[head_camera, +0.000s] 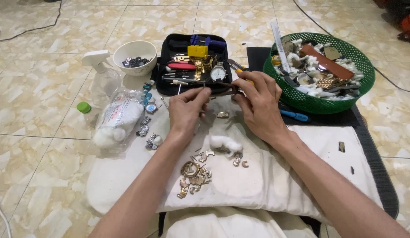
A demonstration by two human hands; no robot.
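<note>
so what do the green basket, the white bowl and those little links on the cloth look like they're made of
Green basket: looks like moulded plastic, with an even open mesh wall and uniform matte colour.
White bowl: probably glazed ceramic, smooth and glossy, though hard plastic is possible.
Small links: seemingly metal with a gold-toned finish, showing bright glints.
White cloth: soft woven fabric, creased and slightly stained.

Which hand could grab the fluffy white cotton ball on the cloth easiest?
Probably the left hand. The cotton ball lies on the white cloth just below and beside it. Both hands pinch a thin brown strap, but the right hand seems to grip it more fully, so it looks busier.
</note>
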